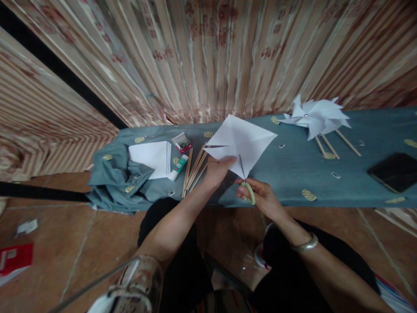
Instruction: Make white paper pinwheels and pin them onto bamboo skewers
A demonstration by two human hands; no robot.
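A square sheet of white paper [249, 134] is held up over the cloth, turned cornerwise, with crease lines across it. A slit runs inward from its left corner. My left hand [220, 168] is closed on the paper's lower left edge, thumb on top. In my right hand [259, 193] are scissors [249, 191] with pale green handles, fingers through the loops. Their blades lie at the paper's near corner, pointing toward its middle. Just left of my left hand, several thin wooden sticks [194, 171] lie on the cloth, partly covered by the paper and hand.
A green-grey cloth [293, 165] covers the long narrow surface. On the left lie stacked white paper [151, 156], a small open box of pins [182, 142] and a glue stick [178, 168]. Paper pinwheels [321, 115] on sticks and a dark phone [394, 171] lie right. A curtain [211, 56] hangs behind.
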